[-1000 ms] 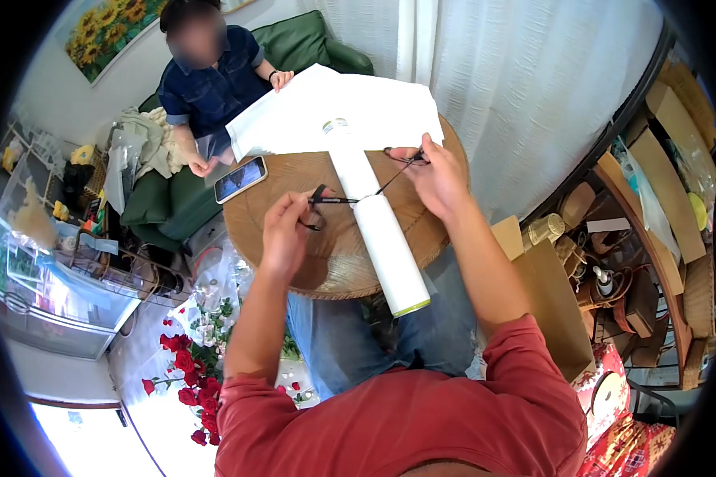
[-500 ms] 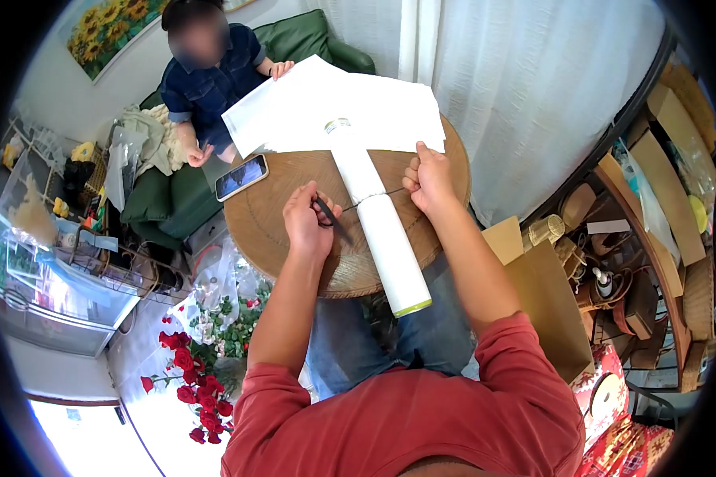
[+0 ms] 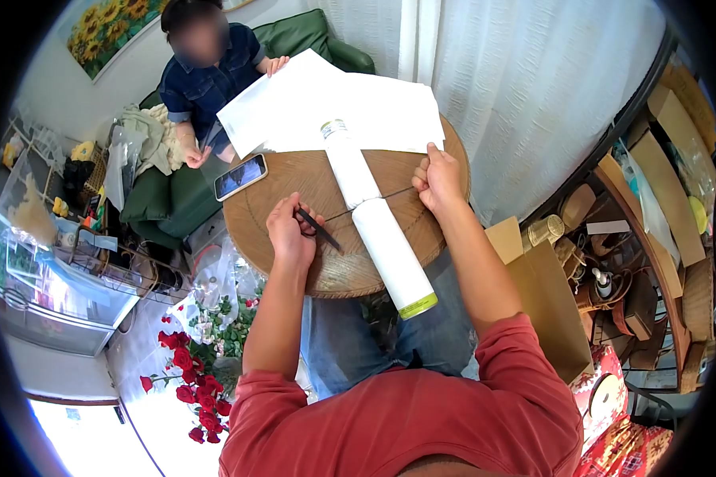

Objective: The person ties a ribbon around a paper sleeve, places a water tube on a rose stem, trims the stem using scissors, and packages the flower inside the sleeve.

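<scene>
A white paper roll (image 3: pixel 388 242) with a yellow-green band at its near end lies slanted across the round wooden table (image 3: pixel 294 179), its near end past the edge. A thin dark string (image 3: pixel 394 193) circles the roll's middle, and both ends stretch out sideways. On the left, my left hand (image 3: pixel 289 230) is closed around black scissors (image 3: pixel 321 230), blades pointing toward the roll, with one string end running to its fingers. My right hand (image 3: pixel 439 181) is closed in a pinch on the other string end, right of the roll.
Large white sheets (image 3: pixel 350 103) cover the table's far side, where a seated person's hand (image 3: pixel 273 65) touches them. A phone (image 3: pixel 241 177) lies at the left edge. Red roses (image 3: pixel 195 381) stand below left; an open cardboard box (image 3: pixel 545 294) stands at right.
My hands have moved farther apart, the left one leftward and toward me with the scissors, and the string looks tauter. The roll has shifted slightly, and the sheets' left side has moved a little.
</scene>
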Motion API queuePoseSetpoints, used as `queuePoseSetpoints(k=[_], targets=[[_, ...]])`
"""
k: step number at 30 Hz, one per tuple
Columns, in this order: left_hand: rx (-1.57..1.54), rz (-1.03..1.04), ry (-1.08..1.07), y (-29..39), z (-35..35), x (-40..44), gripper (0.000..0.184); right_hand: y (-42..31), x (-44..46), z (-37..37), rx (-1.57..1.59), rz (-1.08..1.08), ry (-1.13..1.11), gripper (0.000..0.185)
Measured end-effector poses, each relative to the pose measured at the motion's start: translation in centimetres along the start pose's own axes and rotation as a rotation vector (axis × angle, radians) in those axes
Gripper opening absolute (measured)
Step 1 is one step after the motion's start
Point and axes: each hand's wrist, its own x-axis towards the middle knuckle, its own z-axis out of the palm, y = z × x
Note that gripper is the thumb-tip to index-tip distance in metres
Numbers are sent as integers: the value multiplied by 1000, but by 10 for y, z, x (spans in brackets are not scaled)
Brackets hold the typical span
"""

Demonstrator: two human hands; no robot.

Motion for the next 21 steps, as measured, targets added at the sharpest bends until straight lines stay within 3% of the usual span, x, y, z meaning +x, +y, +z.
queuePoseSetpoints(k=[6, 9, 11, 12, 14, 15, 17, 21], targets=[[195, 9, -66, 0, 1, -9, 29, 5, -5, -2, -166, -70, -123, 33], [330, 55, -162, 0, -9, -4, 22, 8, -3, -8, -401, -157, -196, 30], [647, 142, -262, -2, -28, 7, 12, 4, 0, -22, -837, -265, -233, 27], [648, 143, -263, 4, -27, 3, 12, 3, -5, -23, -836, -266, -233, 27], [1259, 549, -163, 18, -26, -7, 15, 3, -18, -29, -1252, -757, -16, 35], [1260, 547, -165, 24, -26, -8, 15, 0, -30, -27, -1252, -756, -14, 35], [1662, 1163, 28, 33, -23, -10, 23, -11, -58, -17, -1312, -900, 107, 39], [1470, 1156, -58, 40, -1, -21, 27, -23, -89, -3, -1377, -973, 11, 38]])
